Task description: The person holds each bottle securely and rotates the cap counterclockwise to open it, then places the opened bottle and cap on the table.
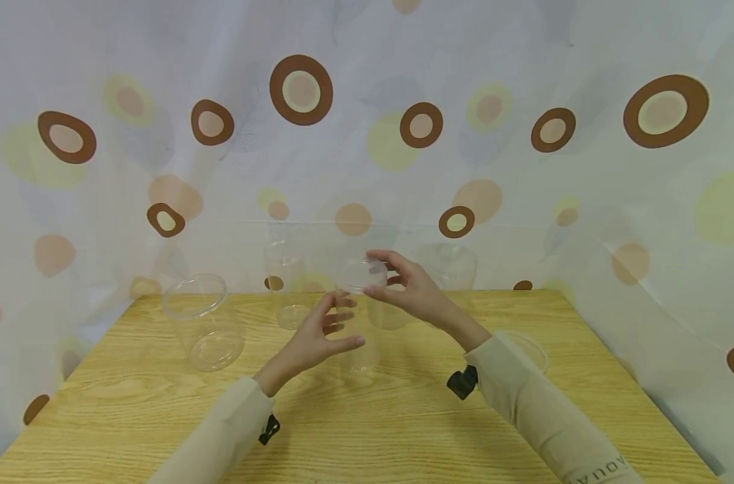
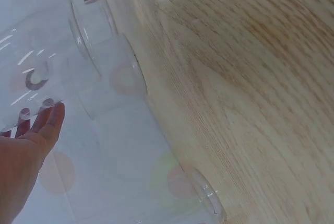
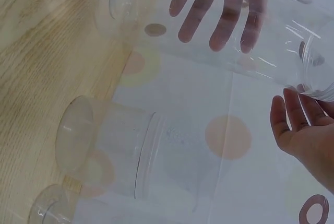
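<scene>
A tall clear plastic jar stands upright on the wooden table in front of me, see-through enough that its outline is faint. My right hand holds its round top, thumb on the near side and index finger over the far edge. Ridged lines show at that top, right by the fingers, in the right wrist view. Lower down, my left hand is at the jar's left side. Its fingers are spread and fairly straight behind the clear wall, with the thumb extended in front.
A wide clear container with an open mouth stands at the left. Behind the hands are a slim clear jar and a broader one toward the back right. A clear ring-shaped piece lies beyond the right sleeve. A patterned curtain hangs behind the table.
</scene>
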`<state>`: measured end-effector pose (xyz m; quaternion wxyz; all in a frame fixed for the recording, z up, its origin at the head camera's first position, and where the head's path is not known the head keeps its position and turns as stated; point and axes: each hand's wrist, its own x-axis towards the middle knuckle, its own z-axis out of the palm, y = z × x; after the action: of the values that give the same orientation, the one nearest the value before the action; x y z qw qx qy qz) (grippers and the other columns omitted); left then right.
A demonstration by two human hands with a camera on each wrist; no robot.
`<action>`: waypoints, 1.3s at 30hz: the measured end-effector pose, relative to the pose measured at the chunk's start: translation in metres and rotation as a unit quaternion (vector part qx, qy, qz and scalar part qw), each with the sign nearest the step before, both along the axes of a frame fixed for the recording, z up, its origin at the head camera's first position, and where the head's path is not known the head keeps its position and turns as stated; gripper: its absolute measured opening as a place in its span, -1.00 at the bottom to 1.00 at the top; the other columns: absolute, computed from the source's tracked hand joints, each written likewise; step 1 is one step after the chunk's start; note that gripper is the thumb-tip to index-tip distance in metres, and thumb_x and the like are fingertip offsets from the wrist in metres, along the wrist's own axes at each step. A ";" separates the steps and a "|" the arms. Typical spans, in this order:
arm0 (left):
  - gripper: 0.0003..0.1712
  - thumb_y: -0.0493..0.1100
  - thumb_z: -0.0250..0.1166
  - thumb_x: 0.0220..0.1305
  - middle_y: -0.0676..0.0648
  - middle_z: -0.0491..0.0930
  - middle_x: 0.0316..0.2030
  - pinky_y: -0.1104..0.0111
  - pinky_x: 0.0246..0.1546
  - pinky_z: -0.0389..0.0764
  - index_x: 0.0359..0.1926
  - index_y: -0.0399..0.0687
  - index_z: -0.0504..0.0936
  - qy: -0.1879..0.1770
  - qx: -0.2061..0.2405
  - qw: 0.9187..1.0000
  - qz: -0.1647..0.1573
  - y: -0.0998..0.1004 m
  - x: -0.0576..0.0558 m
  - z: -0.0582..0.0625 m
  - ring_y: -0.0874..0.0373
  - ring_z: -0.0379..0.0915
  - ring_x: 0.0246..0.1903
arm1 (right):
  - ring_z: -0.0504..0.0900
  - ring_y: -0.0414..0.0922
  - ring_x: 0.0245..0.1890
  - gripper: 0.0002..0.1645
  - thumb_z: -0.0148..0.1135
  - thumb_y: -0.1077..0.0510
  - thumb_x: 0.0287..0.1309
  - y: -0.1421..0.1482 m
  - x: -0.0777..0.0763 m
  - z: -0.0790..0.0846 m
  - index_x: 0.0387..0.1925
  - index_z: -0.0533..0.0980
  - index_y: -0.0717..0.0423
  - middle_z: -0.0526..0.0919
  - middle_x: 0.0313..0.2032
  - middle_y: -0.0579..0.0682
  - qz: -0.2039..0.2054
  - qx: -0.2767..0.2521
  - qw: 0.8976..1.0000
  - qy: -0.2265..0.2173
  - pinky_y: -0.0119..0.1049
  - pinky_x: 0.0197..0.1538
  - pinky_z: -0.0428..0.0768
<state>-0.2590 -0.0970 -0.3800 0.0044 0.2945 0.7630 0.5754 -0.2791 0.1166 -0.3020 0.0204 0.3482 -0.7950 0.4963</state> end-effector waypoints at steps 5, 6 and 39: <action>-0.16 -0.32 0.36 0.03 -0.21 0.28 0.15 -0.05 0.16 0.31 0.29 -0.01 0.12 -0.012 0.016 1.000 -0.012 0.002 0.013 0.017 -0.20 0.32 0.15 | 0.42 -0.07 0.09 -0.25 0.27 -0.02 0.07 0.002 0.001 0.001 0.27 0.21 -0.04 0.35 0.21 -0.02 0.007 0.004 1.000 -0.005 -0.11 0.15 0.41; -0.16 -0.34 0.35 0.02 -0.23 0.27 0.15 -0.06 0.15 0.31 0.28 -0.04 0.12 -0.015 0.016 1.000 -0.013 0.002 0.016 0.020 -0.22 0.32 0.14 | 0.42 -0.07 0.09 -0.25 0.27 -0.02 0.07 0.002 0.002 0.001 0.28 0.21 -0.04 0.36 0.20 -0.01 0.008 0.004 1.000 -0.007 -0.11 0.14 0.41; -0.06 -0.32 0.41 -0.05 -0.33 0.42 0.10 0.06 -0.01 0.49 0.35 -0.06 0.13 -0.009 0.009 0.995 -0.096 -0.005 0.018 0.022 -0.18 0.43 0.05 | 0.38 -0.08 0.18 -0.25 0.31 0.13 0.04 0.008 0.004 -0.001 0.26 0.24 0.16 0.31 0.24 0.13 0.128 -0.058 0.989 -0.054 -0.38 0.07 0.46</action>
<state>-0.2405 -0.1019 -0.3578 0.0637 0.3611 0.7261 0.5816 -0.2754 0.1245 -0.3026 -0.0659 0.4176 -0.7136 0.5586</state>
